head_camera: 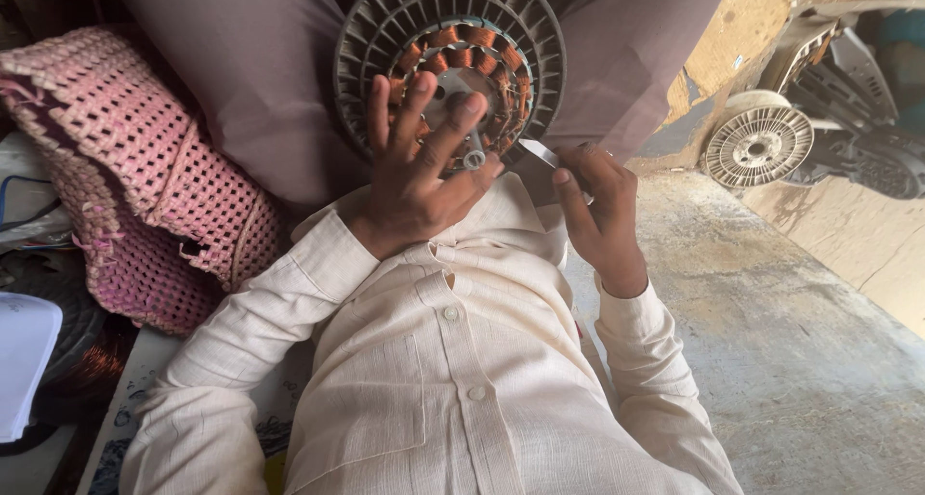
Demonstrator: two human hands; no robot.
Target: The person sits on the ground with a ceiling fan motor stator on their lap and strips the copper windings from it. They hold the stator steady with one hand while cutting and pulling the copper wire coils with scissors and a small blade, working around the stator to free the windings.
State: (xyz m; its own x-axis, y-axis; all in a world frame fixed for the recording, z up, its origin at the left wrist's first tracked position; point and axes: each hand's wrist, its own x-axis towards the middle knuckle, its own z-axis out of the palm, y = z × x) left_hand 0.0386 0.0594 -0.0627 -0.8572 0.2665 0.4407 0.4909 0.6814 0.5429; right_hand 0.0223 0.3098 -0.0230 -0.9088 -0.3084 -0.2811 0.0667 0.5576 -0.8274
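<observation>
A round grey finned motor housing (385, 23) with a ring of copper windings (461, 56) rests against my lap in brown trousers. My left hand (419, 182) lies spread over its centre, fingers on the windings and the thumb beside a small metal ring (474, 159) at the hub. My right hand (599, 215) sits just right of the housing's lower edge and pinches a thin pale flat strip (540, 152) that points at the windings. Both arms are in cream shirt sleeves.
A pink woven bag (135, 167) lies at the left. A white finned disc (758, 146) and dark machine parts (867, 119) stand at the upper right on the concrete floor (790, 341). Copper wire coils (92, 360) and a white sheet (21, 360) are at the lower left.
</observation>
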